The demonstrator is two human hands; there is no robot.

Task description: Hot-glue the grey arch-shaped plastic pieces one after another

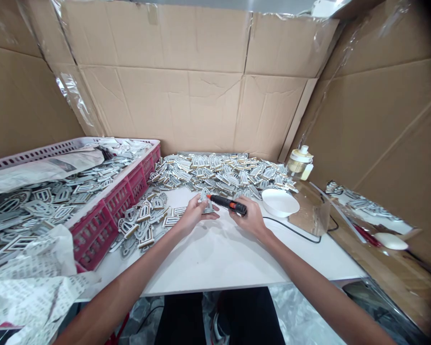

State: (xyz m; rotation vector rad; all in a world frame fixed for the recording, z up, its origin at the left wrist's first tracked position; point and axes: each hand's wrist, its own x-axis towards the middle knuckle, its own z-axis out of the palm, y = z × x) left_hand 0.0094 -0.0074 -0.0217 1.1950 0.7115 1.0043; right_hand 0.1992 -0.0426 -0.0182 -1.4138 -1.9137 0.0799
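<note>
My left hand (194,214) pinches a small grey arch-shaped metal piece (206,201) just above the white table (222,261). My right hand (250,218) is closed round a black and orange pen-like tool (227,203), whose tip points left onto that piece. A black cord (290,229) runs from the tool to the right across the table. A heap of the same grey and gold pieces (219,172) lies behind both hands, and a smaller pile (143,225) lies to the left of my left hand.
A red plastic crate (111,206) full of grey pieces and newspaper stands at the left. A white bowl (280,202) and a small capped bottle (300,162) sit to the right. Cardboard walls (187,105) surround the table. A brown side surface (377,254) holds more pieces.
</note>
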